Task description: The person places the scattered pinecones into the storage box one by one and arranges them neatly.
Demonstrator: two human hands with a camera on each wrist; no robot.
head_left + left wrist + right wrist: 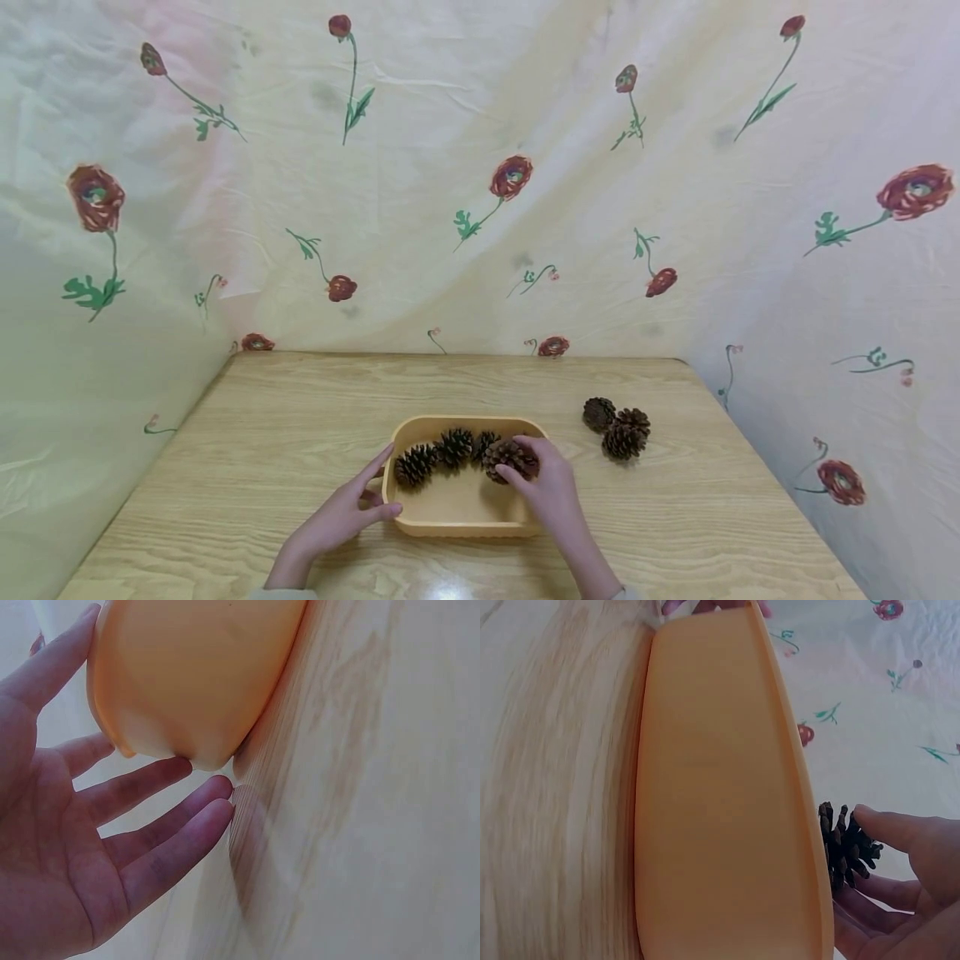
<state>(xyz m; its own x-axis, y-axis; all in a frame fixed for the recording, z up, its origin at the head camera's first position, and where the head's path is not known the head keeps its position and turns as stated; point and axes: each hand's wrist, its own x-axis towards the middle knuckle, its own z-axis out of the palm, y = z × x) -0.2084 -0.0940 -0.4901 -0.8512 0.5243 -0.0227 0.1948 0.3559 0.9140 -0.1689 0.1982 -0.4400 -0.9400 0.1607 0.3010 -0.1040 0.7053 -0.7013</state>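
Note:
A pale orange oblong tub (465, 530) stands on the wooden table. My right hand (551, 492) pinches a brown pine cone (502, 462) between thumb and fingers over the tub's right end; in the right wrist view this pine cone (846, 844) shows partly above the rim. Other pine cones (414, 467) lie inside the tub along its left and far side. At the tub's left end my left hand (337, 521) rests thumb and fingertips against the wall. The left wrist view shows those fingers (142, 784) spread and mostly straight, touching the tub from outside.
To the right of the tub, a small cluster of pine cones (626, 437) sits on the wood-grain table (300, 400). Flower-printed cloth (420, 192) hangs behind the table and along both sides.

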